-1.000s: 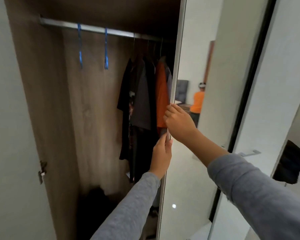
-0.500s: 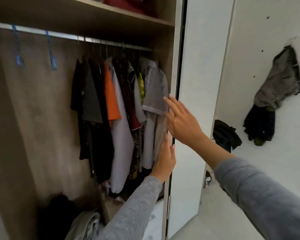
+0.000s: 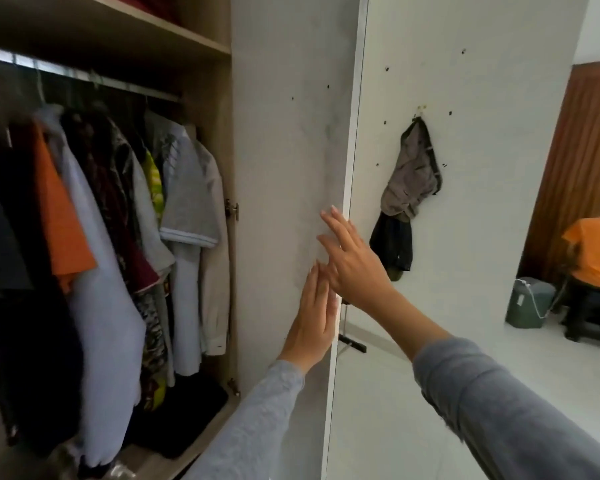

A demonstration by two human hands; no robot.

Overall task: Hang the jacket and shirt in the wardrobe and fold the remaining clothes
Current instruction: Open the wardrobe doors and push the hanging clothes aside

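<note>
Left hand (image 3: 312, 317) and right hand (image 3: 355, 263), fingers straight, lying flat against the smooth pale door (image 3: 284, 133), gripping nothing; left of it, the open wood-grain wardrobe (image 3: 219, 133); soft hanging garments (image 3: 187, 209) crowd its metal rail (image 3: 84, 76).

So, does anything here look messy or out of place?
Yes. A grey garment hangs bunched on a hook, a dark one drooping under it, not on hangers in the wardrobe. The door bears dark smudges, and the wall is dotted with small dark marks.
</note>
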